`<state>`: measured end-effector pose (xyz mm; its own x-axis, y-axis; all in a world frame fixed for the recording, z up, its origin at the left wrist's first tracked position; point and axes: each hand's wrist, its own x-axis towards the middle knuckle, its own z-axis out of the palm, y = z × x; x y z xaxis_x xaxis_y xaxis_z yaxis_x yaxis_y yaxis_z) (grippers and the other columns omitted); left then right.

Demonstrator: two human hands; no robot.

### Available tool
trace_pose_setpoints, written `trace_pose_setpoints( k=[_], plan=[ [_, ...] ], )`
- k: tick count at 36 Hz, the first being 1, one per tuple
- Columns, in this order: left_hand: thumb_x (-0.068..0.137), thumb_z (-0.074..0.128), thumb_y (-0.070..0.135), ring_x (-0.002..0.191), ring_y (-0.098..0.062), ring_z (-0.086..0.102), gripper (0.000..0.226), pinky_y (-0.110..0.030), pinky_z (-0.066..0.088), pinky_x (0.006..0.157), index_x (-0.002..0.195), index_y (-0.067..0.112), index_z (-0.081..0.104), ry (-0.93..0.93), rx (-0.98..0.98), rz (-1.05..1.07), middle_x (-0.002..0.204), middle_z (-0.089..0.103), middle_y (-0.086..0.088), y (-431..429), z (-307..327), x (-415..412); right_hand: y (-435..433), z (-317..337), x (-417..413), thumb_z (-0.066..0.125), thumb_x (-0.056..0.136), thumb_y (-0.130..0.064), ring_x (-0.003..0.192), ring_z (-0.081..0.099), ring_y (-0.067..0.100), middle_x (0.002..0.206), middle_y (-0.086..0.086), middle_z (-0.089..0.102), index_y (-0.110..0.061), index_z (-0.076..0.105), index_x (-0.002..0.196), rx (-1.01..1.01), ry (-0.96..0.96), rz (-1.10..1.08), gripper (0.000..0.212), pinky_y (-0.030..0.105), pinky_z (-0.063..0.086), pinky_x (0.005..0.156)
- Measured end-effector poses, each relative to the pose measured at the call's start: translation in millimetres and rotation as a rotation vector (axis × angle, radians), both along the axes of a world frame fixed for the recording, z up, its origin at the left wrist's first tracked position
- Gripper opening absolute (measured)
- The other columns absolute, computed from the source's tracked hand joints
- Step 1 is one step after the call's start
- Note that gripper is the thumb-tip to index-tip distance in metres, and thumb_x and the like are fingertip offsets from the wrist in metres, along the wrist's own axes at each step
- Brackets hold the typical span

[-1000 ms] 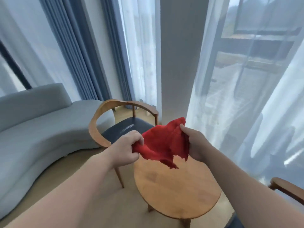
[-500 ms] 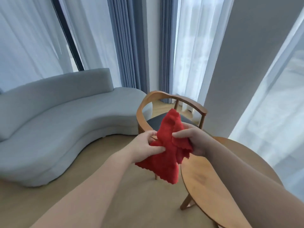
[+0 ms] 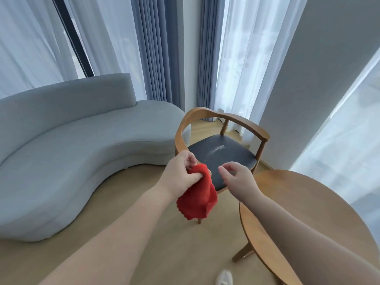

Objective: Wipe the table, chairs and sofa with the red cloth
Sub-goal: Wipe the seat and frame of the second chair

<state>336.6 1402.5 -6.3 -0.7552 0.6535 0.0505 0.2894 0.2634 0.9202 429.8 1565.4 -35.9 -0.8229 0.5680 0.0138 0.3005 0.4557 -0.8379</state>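
My left hand [image 3: 181, 173] grips the red cloth [image 3: 198, 197], which hangs bunched below it in front of the wooden chair [image 3: 221, 118]. The chair has a curved back rail and a dark seat [image 3: 224, 155] with a pale smear on it. My right hand [image 3: 236, 177] hovers just right of the cloth, fingers apart and holding nothing, above the seat's front edge. The round wooden table [image 3: 312, 204] stands at the lower right under my right forearm. A curved grey sofa [image 3: 67, 145] fills the left side.
Blue and sheer white curtains [image 3: 160, 48] hang behind the sofa and chair. A grey wall column [image 3: 320, 79] rises to the right of the chair. Bare wooden floor [image 3: 144, 202] lies between sofa, chair and table. A pale shoe tip [image 3: 224, 278] shows at the bottom.
The view has swung left from the table toward the chair and sofa. My right hand has let go of the cloth, which now hangs from my left hand alone.
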Motion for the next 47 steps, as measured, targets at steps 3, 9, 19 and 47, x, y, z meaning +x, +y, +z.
trace_pose_setpoints(
  k=[3,9,19,47],
  plan=[
    [0.077,0.072,0.015,0.061,0.001,0.056,0.026,-0.013,0.040,0.061,0.086,0.024,0.049,0.038,-0.050,0.077,0.077,0.065,0.008,14,-5,-24,5,2,-13,0.057,0.094,-0.038,0.067,0.064,0.010,0.073,-0.005,0.065,-0.025,0.066,0.087,-0.064,0.061,0.043,0.017,0.024,0.051,0.062],
    [0.079,0.070,0.020,0.072,0.000,0.062,0.023,-0.010,0.042,0.063,0.090,0.028,0.051,0.050,-0.086,0.145,0.083,0.068,0.005,53,-15,-77,42,-18,-60,0.065,0.078,-0.061,0.107,0.054,0.003,0.123,-0.015,0.052,-0.032,0.051,0.129,-0.100,-0.129,0.335,0.060,0.023,0.047,0.088],
    [0.085,0.068,0.020,0.088,-0.013,0.065,0.024,-0.021,0.053,0.077,0.099,0.033,0.054,0.007,-0.071,0.111,0.092,0.067,0.008,117,-18,-162,108,-37,-169,0.058,0.080,-0.016,0.079,0.063,0.010,0.085,-0.007,0.065,-0.023,0.063,0.096,0.024,-0.261,0.387,0.018,0.024,0.054,0.067],
    [0.084,0.061,0.014,0.100,-0.005,0.061,0.040,-0.024,0.051,0.089,0.120,0.031,0.062,-0.053,-0.272,-0.562,0.109,0.066,0.012,207,-127,-422,176,-98,-407,0.064,0.089,-0.017,0.064,0.066,0.035,0.080,0.020,0.070,-0.005,0.061,0.104,-0.789,-0.130,-0.296,0.020,0.041,0.046,0.051]
  ],
)
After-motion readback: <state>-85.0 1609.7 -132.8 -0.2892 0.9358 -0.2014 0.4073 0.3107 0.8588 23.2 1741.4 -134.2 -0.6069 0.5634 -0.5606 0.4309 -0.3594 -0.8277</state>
